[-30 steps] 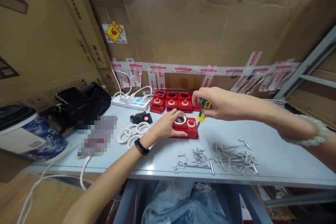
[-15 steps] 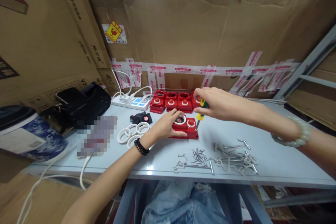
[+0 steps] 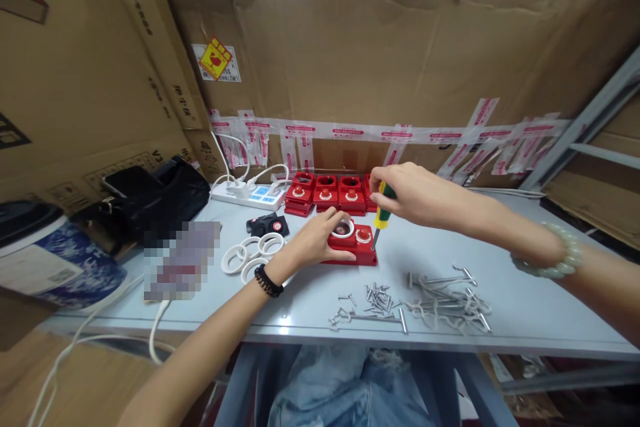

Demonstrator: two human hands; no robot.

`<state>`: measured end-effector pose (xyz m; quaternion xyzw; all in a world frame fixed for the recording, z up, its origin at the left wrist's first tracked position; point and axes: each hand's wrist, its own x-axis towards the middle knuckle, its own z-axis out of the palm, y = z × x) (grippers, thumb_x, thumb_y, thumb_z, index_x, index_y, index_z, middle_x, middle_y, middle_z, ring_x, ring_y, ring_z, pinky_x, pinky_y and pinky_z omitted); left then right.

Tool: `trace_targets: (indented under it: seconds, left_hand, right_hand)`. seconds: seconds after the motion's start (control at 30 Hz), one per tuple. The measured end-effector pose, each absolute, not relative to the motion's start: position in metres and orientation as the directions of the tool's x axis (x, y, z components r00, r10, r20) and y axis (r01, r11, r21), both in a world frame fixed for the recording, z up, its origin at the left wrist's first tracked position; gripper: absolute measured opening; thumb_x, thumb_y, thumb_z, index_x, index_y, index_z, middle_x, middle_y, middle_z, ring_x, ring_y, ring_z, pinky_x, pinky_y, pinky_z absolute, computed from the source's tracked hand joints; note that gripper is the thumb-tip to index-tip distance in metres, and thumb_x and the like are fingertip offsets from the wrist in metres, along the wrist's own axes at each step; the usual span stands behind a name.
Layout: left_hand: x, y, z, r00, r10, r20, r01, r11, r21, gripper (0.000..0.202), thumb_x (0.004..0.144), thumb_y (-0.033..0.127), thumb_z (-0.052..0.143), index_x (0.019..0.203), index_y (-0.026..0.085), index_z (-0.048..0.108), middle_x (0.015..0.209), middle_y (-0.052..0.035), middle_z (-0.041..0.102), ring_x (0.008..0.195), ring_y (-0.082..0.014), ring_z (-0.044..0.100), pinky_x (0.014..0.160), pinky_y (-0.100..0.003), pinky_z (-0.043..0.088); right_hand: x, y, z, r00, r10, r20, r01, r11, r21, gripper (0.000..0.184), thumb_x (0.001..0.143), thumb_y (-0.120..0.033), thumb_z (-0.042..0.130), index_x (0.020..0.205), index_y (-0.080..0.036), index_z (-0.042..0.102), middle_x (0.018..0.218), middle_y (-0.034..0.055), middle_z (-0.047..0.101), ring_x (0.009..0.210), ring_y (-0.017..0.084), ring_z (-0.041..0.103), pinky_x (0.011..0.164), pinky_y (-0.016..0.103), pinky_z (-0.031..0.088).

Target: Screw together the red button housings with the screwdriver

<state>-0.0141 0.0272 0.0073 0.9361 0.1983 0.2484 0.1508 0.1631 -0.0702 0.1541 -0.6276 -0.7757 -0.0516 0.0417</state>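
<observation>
My left hand [image 3: 316,238] grips a red box-shaped housing [image 3: 369,256] on the table, its thumb along the front and fingers over the top. A white ring [image 3: 343,229] surrounds the round opening in that housing, and a red knob [image 3: 364,235] sits to its right. Closed round the handle of a green and yellow screwdriver [image 3: 382,217] is my right hand [image 3: 400,192]. The tool slants down, its tip at the housing's right-hand corner. Loose screws [image 3: 380,298] lie in front of the housing. Behind it stand several similar red housings [image 3: 326,197].
White rings [image 3: 234,259] and black parts [image 3: 269,224] lie left of my left hand. Metal T-shaped pieces with white cords [image 3: 445,297] lie at front right. A power strip [image 3: 250,196], a black bag [image 3: 173,203] and a blue-patterned tub [image 3: 65,260] stand left. Cardboard [image 3: 350,60] walls the back.
My right hand's fingers have shifted on the screwdriver handle, which has moved slightly. The tip remains at the same corner. My left hand and the housing have barely moved.
</observation>
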Motion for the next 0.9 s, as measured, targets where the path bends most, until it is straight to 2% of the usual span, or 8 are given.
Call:
trace_targets:
  seconds: [0.1, 0.23, 0.4, 0.47, 0.57, 0.73, 0.83, 0.9]
  left_hand:
    - [-0.0142, 0.0272, 0.0074, 0.796, 0.449, 0.405, 0.298, -0.874, 0.383, 0.061, 0.069, 0.058, 0.069, 0.114, 0.023, 0.048, 0.107, -0.0069, 0.052, 0.094, -0.0244, 0.058, 0.084, -0.039, 0.048]
    - [-0.0144, 0.0265, 0.0083, 0.797, 0.448, 0.405, 0.299, -0.876, 0.379, 0.061, 0.069, 0.058, 0.069, 0.114, 0.022, 0.048, 0.107, -0.0069, 0.053, 0.094, -0.0247, 0.058, 0.084, -0.040, 0.048]
    - [-0.0141, 0.0259, 0.0091, 0.801, 0.448, 0.397, 0.302, -0.875, 0.378, 0.060, 0.070, 0.057, 0.069, 0.114, 0.023, 0.047, 0.107, -0.0064, 0.052, 0.093, -0.0242, 0.058, 0.084, -0.038, 0.048]
    - [-0.0139, 0.0260, 0.0093, 0.803, 0.448, 0.393, 0.306, -0.876, 0.373, 0.060, 0.070, 0.058, 0.068, 0.114, 0.023, 0.047, 0.105, -0.0061, 0.052, 0.092, -0.0240, 0.058, 0.082, -0.038, 0.048]
    - [-0.0140, 0.0262, 0.0091, 0.801, 0.446, 0.401, 0.302, -0.878, 0.372, 0.061, 0.070, 0.058, 0.068, 0.114, 0.022, 0.047, 0.107, -0.0062, 0.052, 0.092, -0.0236, 0.057, 0.083, -0.038, 0.048]
    - [-0.0143, 0.0264, 0.0077, 0.799, 0.447, 0.401, 0.302, -0.876, 0.376, 0.060, 0.070, 0.058, 0.068, 0.114, 0.023, 0.047, 0.106, -0.0059, 0.052, 0.092, -0.0236, 0.058, 0.083, -0.038, 0.048]
    - [-0.0143, 0.0262, 0.0079, 0.799, 0.447, 0.403, 0.302, -0.877, 0.374, 0.061, 0.070, 0.058, 0.068, 0.115, 0.023, 0.047, 0.107, -0.0066, 0.052, 0.093, -0.0242, 0.058, 0.083, -0.039, 0.049]
    - [-0.0143, 0.0259, 0.0085, 0.798, 0.445, 0.405, 0.299, -0.878, 0.375, 0.060, 0.070, 0.057, 0.068, 0.114, 0.022, 0.047, 0.108, -0.0070, 0.052, 0.094, -0.0242, 0.058, 0.084, -0.039, 0.048]
  right_hand:
    - [0.1642, -0.0718, 0.1552, -0.246, 0.964, 0.097, 0.967, 0.251, -0.036, 0.014, 0.080, -0.026, 0.050, 0.091, -0.019, 0.052, 0.092, 0.0076, 0.062, 0.079, 0.019, 0.055, 0.063, 0.031, 0.038]
    - [0.1653, -0.0722, 0.1528, -0.174, 0.974, 0.148, 0.985, 0.175, 0.005, 0.019, 0.086, -0.035, 0.043, 0.090, -0.018, 0.051, 0.086, 0.0094, 0.061, 0.074, 0.021, 0.054, 0.062, 0.033, 0.038]
    - [0.1638, -0.0741, 0.1536, -0.255, 0.958, 0.128, 0.962, 0.265, -0.069, 0.019, 0.078, -0.024, 0.050, 0.096, -0.019, 0.051, 0.095, 0.0081, 0.061, 0.083, 0.020, 0.055, 0.066, 0.031, 0.040]
    - [0.1622, -0.0751, 0.1551, -0.238, 0.964, 0.120, 0.967, 0.247, -0.069, 0.017, 0.078, -0.027, 0.051, 0.093, -0.019, 0.052, 0.089, 0.0075, 0.061, 0.079, 0.020, 0.055, 0.063, 0.031, 0.039]
    - [0.1615, -0.0756, 0.1558, -0.181, 0.972, 0.152, 0.980, 0.191, -0.054, 0.015, 0.084, -0.031, 0.045, 0.086, -0.018, 0.053, 0.078, 0.0068, 0.061, 0.070, 0.019, 0.054, 0.060, 0.032, 0.037]
    - [0.1643, -0.0770, 0.1549, -0.231, 0.965, 0.121, 0.961, 0.246, -0.124, 0.014, 0.078, -0.027, 0.051, 0.089, -0.020, 0.055, 0.091, 0.0066, 0.062, 0.078, 0.018, 0.055, 0.062, 0.030, 0.039]
    - [0.1648, -0.0774, 0.1534, -0.164, 0.975, 0.152, 0.979, 0.179, -0.095, 0.016, 0.081, -0.034, 0.049, 0.085, -0.019, 0.054, 0.083, 0.0066, 0.062, 0.071, 0.018, 0.054, 0.059, 0.031, 0.038]
    - [0.1648, -0.0773, 0.1525, -0.135, 0.973, 0.188, 0.986, 0.150, -0.068, 0.017, 0.084, -0.033, 0.044, 0.085, -0.018, 0.054, 0.079, 0.0069, 0.062, 0.069, 0.018, 0.054, 0.059, 0.031, 0.037]
